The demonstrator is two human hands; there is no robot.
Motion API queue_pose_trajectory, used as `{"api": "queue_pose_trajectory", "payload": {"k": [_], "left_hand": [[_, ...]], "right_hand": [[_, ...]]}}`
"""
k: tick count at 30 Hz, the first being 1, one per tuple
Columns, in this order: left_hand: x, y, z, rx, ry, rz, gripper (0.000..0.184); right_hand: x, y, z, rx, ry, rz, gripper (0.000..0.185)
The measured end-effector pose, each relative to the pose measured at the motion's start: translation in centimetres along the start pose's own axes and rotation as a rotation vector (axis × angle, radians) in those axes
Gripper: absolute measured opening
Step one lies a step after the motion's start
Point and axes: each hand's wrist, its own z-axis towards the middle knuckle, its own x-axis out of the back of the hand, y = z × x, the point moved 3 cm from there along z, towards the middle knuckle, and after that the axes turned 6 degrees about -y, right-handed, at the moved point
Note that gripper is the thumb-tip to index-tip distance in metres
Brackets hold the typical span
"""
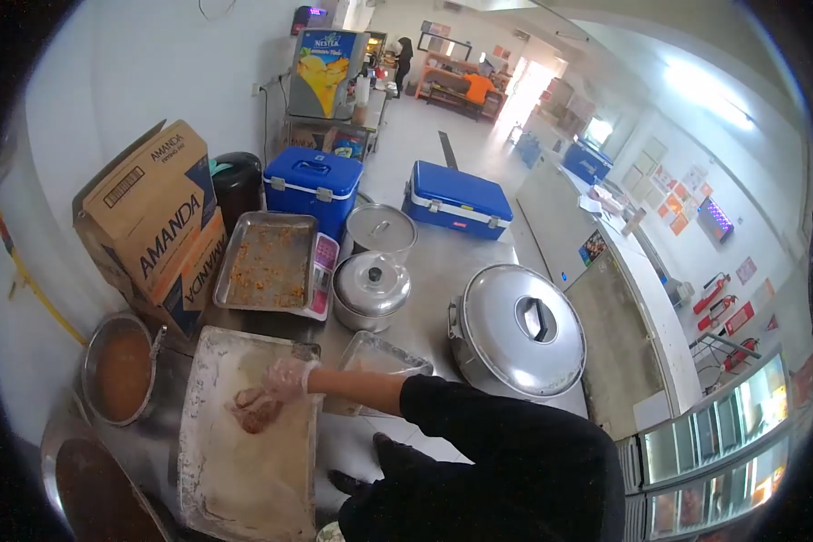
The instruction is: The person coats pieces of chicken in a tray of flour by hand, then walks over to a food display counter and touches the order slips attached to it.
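presently: right hand (286, 378), in a clear glove, is over a shallow tray (191, 425) spread with pale powder (244, 488). its fingers touch a piece of raw meat (256, 412), which sits in the tray just left of the hand; cannot tell whether they grip it or only press on it. forearm bare, black sleeve (515, 461) above the elbow. left hand out of view; its state cannot be told.

just right of the gloved hand, below the wrist: a clear container (384, 360), contents indistinct. left of the hand: a metal bowl (87, 379) of brownish liquid; nearer the body on that side, a larger vessel (50, 470), also with brown contents.

beyond the hand: a metal tray (262, 218) with orange-brown crumbs, then a small lidded pot (371, 294) to its right. far left beyond the hand: a carton (172, 235) printed "amanda". well right of the hand: a large lidded pot (519, 334), lid on.
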Motion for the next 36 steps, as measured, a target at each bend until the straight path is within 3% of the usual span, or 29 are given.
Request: {"api": "queue_pose_trajectory", "payload": {"k": [3, 4, 6, 10, 15, 21, 25, 27, 30, 36], "left_hand": [[-0.1, -0.8, -0.3, 0.015, 0.011, 0.002, 0.028], [-0.2, -1.0, -0.5, 0.014, 0.013, 0.004, 0.028], [-0.1, -1.4, -0.8, 0.018, 0.027, -0.008, 0.028], [0.0, -1.9, -1.7, 0.014, 0.052, -0.014, 0.027], [-0.3, -2.0, -2.3, 0.0, 0.069, -0.021, 0.027], [-0.5, -2.0, -2.7, -0.007, 0.078, -0.008, 0.027], [-0.4, -2.4, -2.8, -0.001, 0.087, -0.012, 0.027], [-0.5, -2.4, -3.0, 0.001, 0.088, -0.019, 0.027], [-0.3, -2.8, -3.0, 0.006, 0.092, -0.023, 0.026], [0.1, -3.5, -3.2, 0.012, 0.099, -0.043, 0.026]], "right_hand": [[3.2, -1.8, -2.4, -0.154, -0.001, 0.154, 0.027], [1.4, -1.2, -2.3, -0.14, 0.0, 0.157, 0.027], [0.5, -0.4, -2.5, -0.13, 0.212, 0.154, 0.026], [-0.3, -0.3, -2.7, -0.18, 0.093, 0.065, 0.026], [0.3, -0.2, -3.1, -0.13, 0.271, 0.141, 0.032], [0.6, -0.4, -3.1, -0.087, 0.153, 0.206, 0.031], [0.5, -0.3, -3.6, -0.182, 0.114, 0.265, 0.03], [-0.8, 0.3, -2.9, -0.088, 0.255, 0.182, 0.031], [-2.6, 1.2, -2.3, -0.049, 0.292, 0.168, 0.034], [-1.0, 0.2, -2.8, -0.142, 0.231, 0.223, 0.035]]}}
